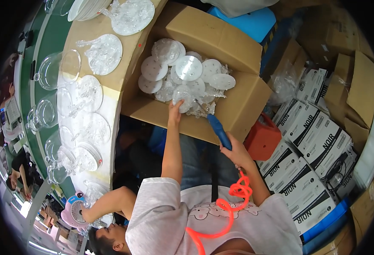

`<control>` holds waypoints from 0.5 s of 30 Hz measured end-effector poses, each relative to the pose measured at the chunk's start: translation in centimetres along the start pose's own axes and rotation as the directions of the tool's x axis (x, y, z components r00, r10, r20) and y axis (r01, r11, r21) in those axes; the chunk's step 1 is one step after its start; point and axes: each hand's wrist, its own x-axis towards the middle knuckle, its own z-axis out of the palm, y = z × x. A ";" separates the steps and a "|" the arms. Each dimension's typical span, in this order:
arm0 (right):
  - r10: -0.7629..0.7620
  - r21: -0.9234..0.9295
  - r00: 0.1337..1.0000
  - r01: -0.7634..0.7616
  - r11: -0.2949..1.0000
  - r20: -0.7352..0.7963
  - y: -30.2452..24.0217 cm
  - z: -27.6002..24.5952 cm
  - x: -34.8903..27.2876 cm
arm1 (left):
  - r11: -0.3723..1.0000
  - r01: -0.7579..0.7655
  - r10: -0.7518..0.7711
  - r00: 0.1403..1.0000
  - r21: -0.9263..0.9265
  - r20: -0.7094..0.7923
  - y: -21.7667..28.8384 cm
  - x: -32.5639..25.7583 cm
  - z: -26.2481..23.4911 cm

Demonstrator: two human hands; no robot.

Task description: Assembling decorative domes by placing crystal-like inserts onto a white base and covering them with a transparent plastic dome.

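Clear plastic lids (189,68), round and glossy with small knobs, fill the open cardboard box (233,106) in front of me, heaped loosely among crinkled clear wrapping. Judging by the heap, most of the box is not yet emptied, while on the curved worktop (110,91) to my left a row of the same discs and clear glass jars (53,70) already lies spread out. Stacked white cartons with black ends (306,144) sit to my right, beside an orange plastic stool (263,140). My left hand (175,111) reaches into the box, fingers closed on one clear lid (182,95) at the near edge. My right hand (234,151) is clamped around a blue air gun (219,131), its nozzle aimed at that piece, a coiled orange hose (233,195) trailing down.
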 end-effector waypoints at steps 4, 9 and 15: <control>0.060 0.024 0.994 -0.063 0.998 0.094 -2.5 0.0 0.4 | 0.993 0.049 -0.050 0.999 0.106 0.006 -0.5 -1.1 1.4; -0.019 -0.052 0.998 0.022 0.998 0.058 -0.9 1.0 0.2 | 0.999 0.032 -0.032 0.999 0.037 0.002 -0.2 -0.9 1.0; 0.086 -0.008 0.996 -0.085 0.996 0.013 2.4 1.8 -0.8 | 0.992 0.016 -0.023 0.998 -0.126 -0.055 0.1 -0.7 0.8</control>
